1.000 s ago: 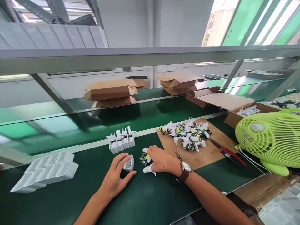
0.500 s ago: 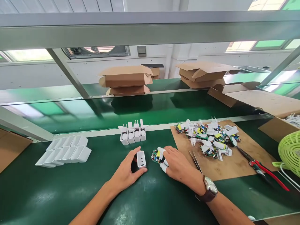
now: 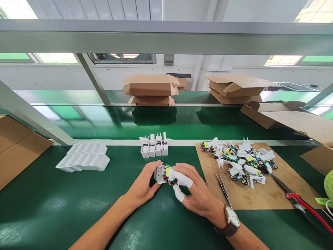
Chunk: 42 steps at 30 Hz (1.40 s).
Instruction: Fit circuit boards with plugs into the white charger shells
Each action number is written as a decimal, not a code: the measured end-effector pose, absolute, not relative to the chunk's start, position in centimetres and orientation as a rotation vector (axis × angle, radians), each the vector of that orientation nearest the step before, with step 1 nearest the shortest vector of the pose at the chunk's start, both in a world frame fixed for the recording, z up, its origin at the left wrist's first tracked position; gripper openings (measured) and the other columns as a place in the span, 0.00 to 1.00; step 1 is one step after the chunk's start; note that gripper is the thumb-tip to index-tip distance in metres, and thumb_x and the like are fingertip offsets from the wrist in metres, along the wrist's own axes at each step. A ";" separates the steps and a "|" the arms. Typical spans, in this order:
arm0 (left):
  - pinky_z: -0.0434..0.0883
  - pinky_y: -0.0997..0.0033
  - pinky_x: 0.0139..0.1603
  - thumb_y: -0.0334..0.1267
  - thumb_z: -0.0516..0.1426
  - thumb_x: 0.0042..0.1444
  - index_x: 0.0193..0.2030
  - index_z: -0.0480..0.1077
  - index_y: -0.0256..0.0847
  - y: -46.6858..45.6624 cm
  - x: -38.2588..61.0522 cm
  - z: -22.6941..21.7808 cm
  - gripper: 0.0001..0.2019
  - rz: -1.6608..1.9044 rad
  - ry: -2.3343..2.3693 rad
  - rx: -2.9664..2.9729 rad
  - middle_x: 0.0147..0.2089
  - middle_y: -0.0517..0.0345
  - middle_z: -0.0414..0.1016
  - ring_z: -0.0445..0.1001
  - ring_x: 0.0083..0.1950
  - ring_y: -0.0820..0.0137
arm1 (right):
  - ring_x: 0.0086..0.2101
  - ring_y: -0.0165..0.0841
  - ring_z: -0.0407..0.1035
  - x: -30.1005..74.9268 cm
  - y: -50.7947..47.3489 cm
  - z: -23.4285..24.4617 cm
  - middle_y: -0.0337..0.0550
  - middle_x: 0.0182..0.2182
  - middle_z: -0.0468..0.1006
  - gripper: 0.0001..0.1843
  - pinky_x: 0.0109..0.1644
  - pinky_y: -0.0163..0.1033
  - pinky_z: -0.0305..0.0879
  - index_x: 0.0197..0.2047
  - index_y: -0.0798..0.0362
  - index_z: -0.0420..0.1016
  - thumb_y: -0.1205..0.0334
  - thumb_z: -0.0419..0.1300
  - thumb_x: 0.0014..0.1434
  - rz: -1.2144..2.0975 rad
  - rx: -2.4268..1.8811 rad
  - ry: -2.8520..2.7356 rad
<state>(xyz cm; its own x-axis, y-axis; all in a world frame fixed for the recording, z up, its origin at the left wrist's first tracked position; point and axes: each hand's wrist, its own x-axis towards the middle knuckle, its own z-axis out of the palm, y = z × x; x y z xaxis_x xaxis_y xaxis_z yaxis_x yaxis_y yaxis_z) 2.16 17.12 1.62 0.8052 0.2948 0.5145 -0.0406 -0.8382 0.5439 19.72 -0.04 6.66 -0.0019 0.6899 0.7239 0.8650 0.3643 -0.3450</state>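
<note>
My left hand [image 3: 142,187] is closed round a white charger shell [image 3: 159,173], held just above the green belt. My right hand [image 3: 194,191], with white finger cots on two fingers, pinches a small circuit board [image 3: 168,174] whose end sits at the shell's open mouth. A watch is on my right wrist. Behind the hands stands a short row of assembled white charger shells with plug parts [image 3: 154,146]. To the right, a heap of circuit boards and white plug pieces [image 3: 238,160] lies on a brown cardboard sheet [image 3: 249,198].
Empty white shells [image 3: 83,161] lie in two rows at the left. Tweezers [image 3: 223,185] and red-handled cutters [image 3: 301,203] rest on the cardboard. Cardboard boxes [image 3: 151,89] sit on the far belt, another at the left edge [image 3: 18,149]. A green fan [image 3: 328,187] pokes in at the right.
Both hands came together and lifted off the belt: the left picked up the shell, the right picked up the circuit board and brought it to the shell's opening. The view shifted left.
</note>
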 end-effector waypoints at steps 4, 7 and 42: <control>0.72 0.47 0.67 0.30 0.57 0.66 0.76 0.48 0.48 17.1 2.1 1.8 0.35 0.799 0.162 2.487 0.67 0.43 0.69 0.70 0.68 0.56 | 0.61 0.43 0.69 19.7 -0.1 6.0 0.54 0.57 0.76 0.34 0.60 0.56 0.76 0.70 0.51 0.59 0.78 0.57 0.63 -0.262 -1.370 -1.826; 0.72 0.47 0.67 0.28 0.56 0.65 0.75 0.49 0.48 17.2 2.1 1.7 0.35 0.804 0.159 2.503 0.67 0.43 0.69 0.69 0.68 0.56 | 0.62 0.44 0.67 19.7 -0.1 5.9 0.55 0.58 0.76 0.33 0.61 0.55 0.76 0.70 0.53 0.60 0.78 0.56 0.64 -0.273 -1.394 -1.840; 0.73 0.46 0.66 0.28 0.56 0.65 0.75 0.49 0.46 17.1 2.2 2.0 0.34 0.822 0.124 2.564 0.66 0.44 0.72 0.70 0.68 0.55 | 0.63 0.45 0.68 19.6 0.0 5.4 0.55 0.59 0.76 0.39 0.61 0.59 0.76 0.73 0.50 0.54 0.78 0.56 0.62 -0.259 -1.441 -1.805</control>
